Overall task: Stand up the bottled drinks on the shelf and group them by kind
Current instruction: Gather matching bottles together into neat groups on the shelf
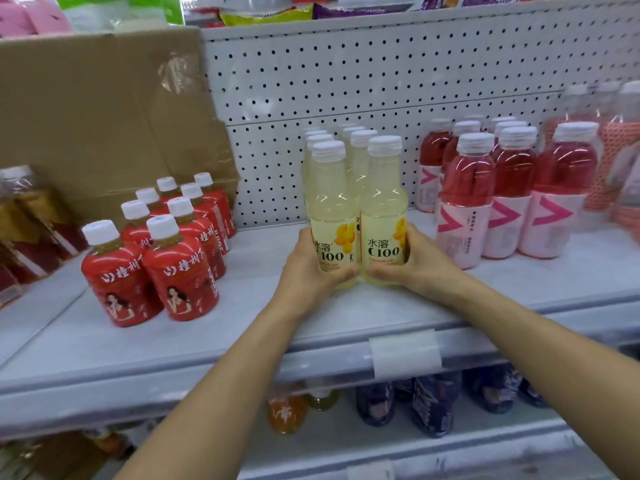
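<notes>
- Hands flanked the front pair of the yellow group; left hand [308,268] gripped the base of the left bottle [330,209], fingers curled round it; right hand [415,265] gripped the base of the right bottle [382,202] the same way; the fingertips nearly met in front, low on the labels.
- Both bottles stood upright, side by side and touching, at mid-shelf and set back from the front edge; more yellow bottles [360,140] stood in two rows behind them, reaching back to the pegboard [381,71].
- A wide strip of shelf [242,323] showed between the yellow group and the red bottles [166,244] on the left, running from the front edge to the pegboard.
- The red bottles stood upright in two rows, the front pair near the front edge; a box [104,116] rose behind them against the back.
- The pink bottles [485,188] stood upright in rows on the right, just beside the yellow group; only a narrow gap lay between the nearest one and the right hand.
- Both forearms crossed the shelf's front lip; a tag holder [405,351] sat on that lip between them.
- Brown bottles [31,216] at the far left were blurred; so were the lower bottles [433,407] under the shelf.
</notes>
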A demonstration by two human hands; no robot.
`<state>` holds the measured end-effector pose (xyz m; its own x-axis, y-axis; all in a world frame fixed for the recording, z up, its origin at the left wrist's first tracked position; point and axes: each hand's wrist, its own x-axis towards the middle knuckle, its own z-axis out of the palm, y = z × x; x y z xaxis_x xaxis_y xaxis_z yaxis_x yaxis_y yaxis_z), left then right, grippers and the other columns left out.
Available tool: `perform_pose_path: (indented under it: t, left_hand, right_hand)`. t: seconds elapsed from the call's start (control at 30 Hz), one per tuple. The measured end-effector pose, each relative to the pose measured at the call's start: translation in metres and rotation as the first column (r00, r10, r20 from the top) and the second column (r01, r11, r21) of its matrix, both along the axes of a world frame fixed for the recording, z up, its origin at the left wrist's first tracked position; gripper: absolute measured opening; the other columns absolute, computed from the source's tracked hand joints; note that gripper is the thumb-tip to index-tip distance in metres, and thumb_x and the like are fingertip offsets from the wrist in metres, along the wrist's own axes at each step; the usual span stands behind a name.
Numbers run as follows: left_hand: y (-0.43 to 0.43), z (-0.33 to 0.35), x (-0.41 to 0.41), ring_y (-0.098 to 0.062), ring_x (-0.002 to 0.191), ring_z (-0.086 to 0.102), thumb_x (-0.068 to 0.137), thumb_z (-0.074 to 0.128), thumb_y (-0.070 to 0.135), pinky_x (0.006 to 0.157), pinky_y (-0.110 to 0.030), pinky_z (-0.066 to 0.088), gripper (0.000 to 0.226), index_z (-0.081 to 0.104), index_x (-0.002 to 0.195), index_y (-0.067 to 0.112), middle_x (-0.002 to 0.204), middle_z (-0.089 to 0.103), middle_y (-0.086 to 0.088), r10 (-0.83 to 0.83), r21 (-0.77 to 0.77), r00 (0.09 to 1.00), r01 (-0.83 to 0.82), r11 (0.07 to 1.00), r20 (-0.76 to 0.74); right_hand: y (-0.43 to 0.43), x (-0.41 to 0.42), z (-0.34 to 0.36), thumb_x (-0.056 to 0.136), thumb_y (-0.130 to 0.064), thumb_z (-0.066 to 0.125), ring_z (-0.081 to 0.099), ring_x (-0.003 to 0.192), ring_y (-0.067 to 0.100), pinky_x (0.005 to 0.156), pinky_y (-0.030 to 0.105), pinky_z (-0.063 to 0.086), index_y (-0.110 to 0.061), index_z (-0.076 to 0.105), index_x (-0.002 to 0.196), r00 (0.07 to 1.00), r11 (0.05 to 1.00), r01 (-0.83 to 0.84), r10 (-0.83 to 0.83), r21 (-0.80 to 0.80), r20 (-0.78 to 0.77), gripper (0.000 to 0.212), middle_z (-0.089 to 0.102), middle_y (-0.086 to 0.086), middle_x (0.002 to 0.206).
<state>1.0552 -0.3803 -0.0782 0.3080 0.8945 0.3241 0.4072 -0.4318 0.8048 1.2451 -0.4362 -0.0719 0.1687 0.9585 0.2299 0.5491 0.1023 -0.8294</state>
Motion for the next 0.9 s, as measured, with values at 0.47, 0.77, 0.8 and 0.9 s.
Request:
perform_pose_path:
  t: [0.47,0.77,0.8,0.9]
  left_hand:
    - [-0.094,0.018,0.07,0.002,0.129,0.042,0.082,0.079,0.031,0.111,-0.018,0.036,0.077,0.032,0.143,0.027,0.139,0.04,0.012,-0.211,0.293,0.976,0.216,0.931,-0.048]
    - [-0.04,0.084,0.197,-0.016,0.124,0.055,0.066,0.083,0.057,0.105,-0.048,0.047,0.092,0.033,0.142,0.045,0.142,0.051,0.006,-0.003,0.125,0.978,-0.024,0.992,0.208]
    - [-0.035,0.086,0.204,-0.016,0.114,0.062,0.068,0.084,0.051,0.099,-0.047,0.052,0.08,0.041,0.135,0.044,0.128,0.061,0.004,0.019,0.135,0.979,-0.048,0.99,0.205]
    - [-0.034,0.086,0.213,-0.008,0.084,0.067,0.081,0.08,0.023,0.081,-0.034,0.059,0.051,0.049,0.12,0.034,0.095,0.068,0.002,0.067,0.175,0.978,-0.103,0.979,0.2]
  right_hand:
    - [-0.069,0.085,0.02,0.086,-0.016,0.073,0.052,0.092,0.012,0.08,0.011,0.038,-0.017,0.058,0.113,0.933,0.777,0.205,-0.34,0.595,0.122,0.03,0.055,-0.005,0.101]
    - [-0.05,0.216,0.104,0.091,-0.031,0.067,0.045,0.121,0.017,0.102,0.034,0.037,-0.025,0.04,0.143,0.911,0.879,0.2,-0.33,0.432,0.248,0.059,0.045,0.0,0.13]
    - [-0.046,0.222,0.111,0.092,-0.032,0.066,0.049,0.116,0.015,0.096,0.031,0.04,-0.028,0.036,0.145,0.933,0.942,0.131,-0.222,0.31,0.282,0.061,0.048,-0.002,0.128]
    - [-0.036,0.236,0.114,0.095,-0.029,0.063,0.056,0.105,0.014,0.086,0.026,0.043,-0.025,0.033,0.144,0.926,0.985,-0.003,-0.063,0.174,0.373,0.058,0.056,0.001,0.131]
